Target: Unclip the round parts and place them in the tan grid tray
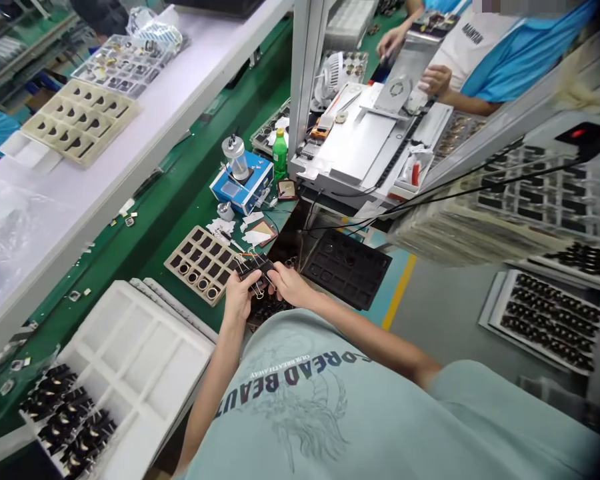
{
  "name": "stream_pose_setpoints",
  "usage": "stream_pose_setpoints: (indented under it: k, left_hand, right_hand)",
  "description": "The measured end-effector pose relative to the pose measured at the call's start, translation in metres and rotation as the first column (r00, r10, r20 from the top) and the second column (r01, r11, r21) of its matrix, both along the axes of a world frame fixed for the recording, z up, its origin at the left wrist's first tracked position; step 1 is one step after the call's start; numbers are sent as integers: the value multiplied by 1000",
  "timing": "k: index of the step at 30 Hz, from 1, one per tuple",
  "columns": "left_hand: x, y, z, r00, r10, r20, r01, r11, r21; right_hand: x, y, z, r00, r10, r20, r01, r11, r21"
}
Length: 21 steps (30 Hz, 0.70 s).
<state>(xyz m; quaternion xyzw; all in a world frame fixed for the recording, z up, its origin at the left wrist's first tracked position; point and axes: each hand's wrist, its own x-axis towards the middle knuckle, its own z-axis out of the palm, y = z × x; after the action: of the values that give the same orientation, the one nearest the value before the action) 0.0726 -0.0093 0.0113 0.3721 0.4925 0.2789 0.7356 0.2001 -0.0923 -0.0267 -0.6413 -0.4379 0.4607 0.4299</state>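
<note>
While the bare left hand [239, 293] has its thumb bent over the dark, blocky piece with silver wire loops [254, 268], the bare right hand [286, 283] pinches the other end. Both hands have their fingers closed in on it (the loops look like the ones on paper clamps). It is near the middle of the frame, just above the belly of the pale green shirt [300, 393]. Two hands probably make such a small thing steady, and close in is easy to see.

Just left of the hands, a flat beige tray with square pockets [197, 289] lies on the green table [155, 230]. Its pockets keep little parts apart, and some have gold-looking rings [193, 279]. It seems put there so the left hand can reach it.

Up from the tray is a blue box-shaped machine [257, 187] with a clear round jar [236, 160] on top. A green plastic bottle [280, 157] stands beside it, perhaps to be out of the way.

At the lower left, a big white foam tray [125, 300] holds many black parts [65, 420] in one end, likely because foam is soft.
</note>
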Motion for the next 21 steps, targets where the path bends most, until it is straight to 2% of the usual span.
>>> stream_pose_setpoints:
  k: [3, 7, 12, 17, 19, 21]
  left_hand:
    - [-2, -1, -5, 1000, 11, -2, -11, 1000, -6]
    - [-7, -2, -12, 999, 45, 9, -45, 999, -24]
    - [-12, -7, -15, 999, 30, 22, -29, 998, -49]
    - [-17, -6, -19, 982, 171, 81, -169, 985, -34]
    - [-20, -5, -22, 974, 200, 104, -198, 980, -30]
    - [-22, -6, -27, 971, 209, 112, -207, 978, -34]
  right_hand:
    - [0, -3, 1, 999, 35, 23, -35, 999, -6]
    - [-2, -10, 1, 987, 120, -105, -119, 993, 15]
    - [-8, -21, 4, 974, 103, -200, -112, 993, -33]
    - [-12, -32, -3, 955, 101, -280, -125, 990, -69]
    - [-17, -31, -9, 942, 102, -319, -133, 988, -77]
    - [-27, -24, -14, 948, 149, -281, -178, 981, -78]
